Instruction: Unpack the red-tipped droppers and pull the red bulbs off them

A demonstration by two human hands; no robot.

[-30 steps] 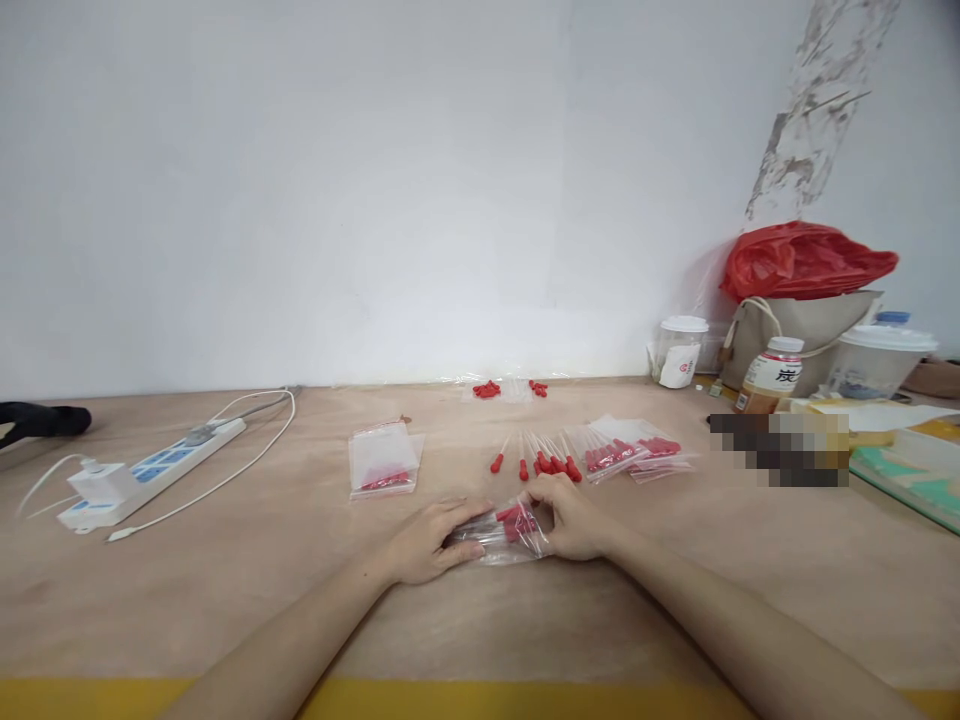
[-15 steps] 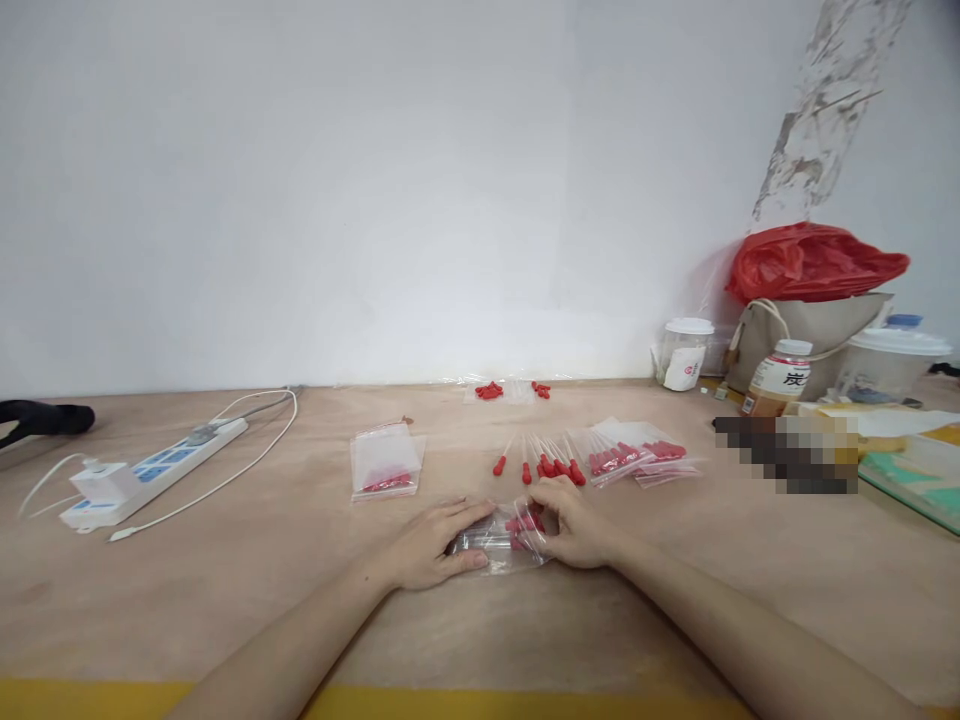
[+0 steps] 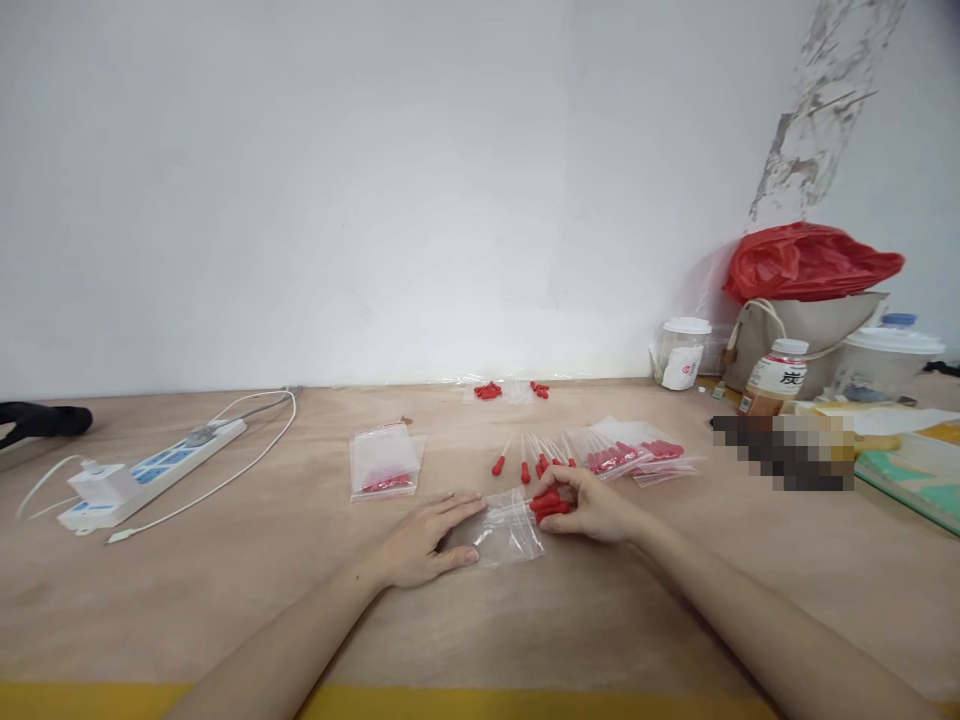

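My left hand (image 3: 424, 538) lies flat on the wooden table (image 3: 225, 590), fingers stretched out, pressing down the left end of a small clear plastic bag (image 3: 507, 533). My right hand (image 3: 585, 503) is closed in a pinch on a bunch of red-capped clear droppers (image 3: 548, 503) at the bag's open right end. The droppers' clear stems reach into the bag. Just beyond my right hand lie several loose red-capped droppers (image 3: 525, 462).
Filled clear bags (image 3: 637, 452) lie right of the loose droppers, a stack of bags (image 3: 384, 460) to the left, more red caps (image 3: 489, 390) by the wall. A power strip (image 3: 146, 472) sits far left; a bottle (image 3: 772, 378), cups and a red bag (image 3: 810, 260) far right.
My right hand has moved right and slightly away from me, drawing the red caps out past the bag's open end. My left hand stays pressed on the bag.
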